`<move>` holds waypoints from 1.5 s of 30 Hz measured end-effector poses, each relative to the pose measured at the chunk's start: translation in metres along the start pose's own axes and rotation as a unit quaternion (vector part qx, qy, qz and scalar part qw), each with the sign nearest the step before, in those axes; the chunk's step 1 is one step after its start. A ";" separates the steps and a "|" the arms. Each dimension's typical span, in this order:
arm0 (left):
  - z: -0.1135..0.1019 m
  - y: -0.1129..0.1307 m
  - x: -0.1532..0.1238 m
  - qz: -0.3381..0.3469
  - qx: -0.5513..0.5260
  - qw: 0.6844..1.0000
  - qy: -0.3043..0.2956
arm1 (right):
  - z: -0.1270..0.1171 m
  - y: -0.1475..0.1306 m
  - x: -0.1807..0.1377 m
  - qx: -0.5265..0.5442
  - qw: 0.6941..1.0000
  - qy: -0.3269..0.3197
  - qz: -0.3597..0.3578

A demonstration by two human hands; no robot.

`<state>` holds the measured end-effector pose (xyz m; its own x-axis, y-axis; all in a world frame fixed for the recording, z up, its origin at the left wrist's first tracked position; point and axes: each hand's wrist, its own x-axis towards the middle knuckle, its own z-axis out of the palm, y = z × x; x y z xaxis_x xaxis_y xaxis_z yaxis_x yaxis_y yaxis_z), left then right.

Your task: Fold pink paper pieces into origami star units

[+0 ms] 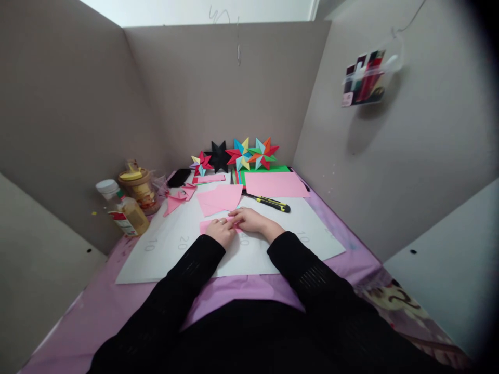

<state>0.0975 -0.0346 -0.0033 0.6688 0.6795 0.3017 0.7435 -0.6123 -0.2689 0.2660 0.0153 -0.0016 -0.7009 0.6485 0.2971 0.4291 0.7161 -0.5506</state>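
A small piece of pink paper (pixel 204 227) lies on the white sheet in front of me, partly hidden under my hands. My left hand (pixel 222 231), with a ring on one finger, holds the paper down, its fingers bent on it. Coming from the right, my right hand (pixel 249 219) has its fingertips together on the same paper, touching the left fingers. Just beyond are larger pink sheets (pixel 220 198), overlapping. A black and yellow utility knife (pixel 273 203) rests right of them. Folded pink paper pieces (pixel 180 198) lie to the left.
Several folded paper stars (pixel 263 154) lean along the back wall. A pink sheet (pixel 276 185) lies over green paper (pixel 273 170). At left stand a bottle (pixel 128 213), a tub (pixel 140 189) and a black phone (pixel 180 177). Grey partitions (pixel 226 83) enclose the table; a clear holder (pixel 364 80) hangs at right.
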 end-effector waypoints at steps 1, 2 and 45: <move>0.000 0.000 0.000 -0.001 -0.003 1.000 0.001 | 0.000 0.000 0.000 0.003 1.000 -0.001 -0.001; -0.001 0.000 0.000 -0.001 -0.006 1.000 0.002 | 0.000 0.000 0.000 0.005 1.000 -0.002 -0.002; 0.010 -0.002 -0.003 -0.010 -0.055 0.998 -0.021 | 0.005 0.006 0.000 0.073 0.996 0.031 0.046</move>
<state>0.0940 -0.0317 -0.0135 0.6550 0.7067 0.2677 0.7535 -0.6375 -0.1607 0.2663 0.0183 -0.0091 -0.6238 0.7275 0.2856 0.3992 0.6107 -0.6839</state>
